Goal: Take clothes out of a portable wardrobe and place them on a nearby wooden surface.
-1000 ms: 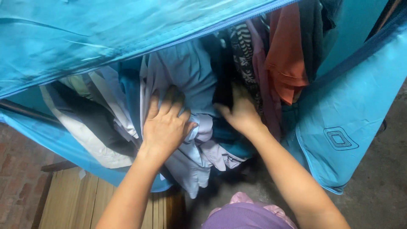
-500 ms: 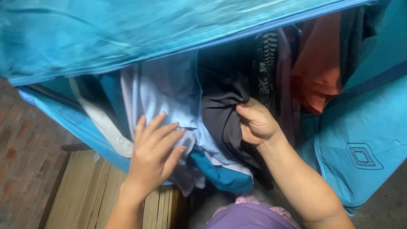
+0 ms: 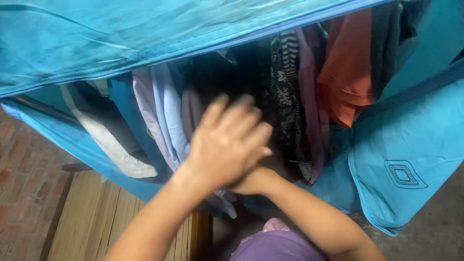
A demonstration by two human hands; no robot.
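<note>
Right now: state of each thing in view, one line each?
Fabric wardrobe cover: unzipped, flap lifted, front open.
Orange shirt: hanging inside, right side.
Black-and-white patterned garment: hanging, undisturbed.
Pale blue shirts: hanging, pushed to the left.
Left hand: fingers spread, blurred, over the right hand.
Right hand: mostly hidden under the left; grip unclear.

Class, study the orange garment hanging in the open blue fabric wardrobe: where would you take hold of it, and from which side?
Probably the orange garment's lower hem, reached from the front through the wardrobe opening. The hem hangs free and faces outward, while its upper part is hidden behind the flap and neighbouring dark and patterned clothes crowd its sides.
</note>
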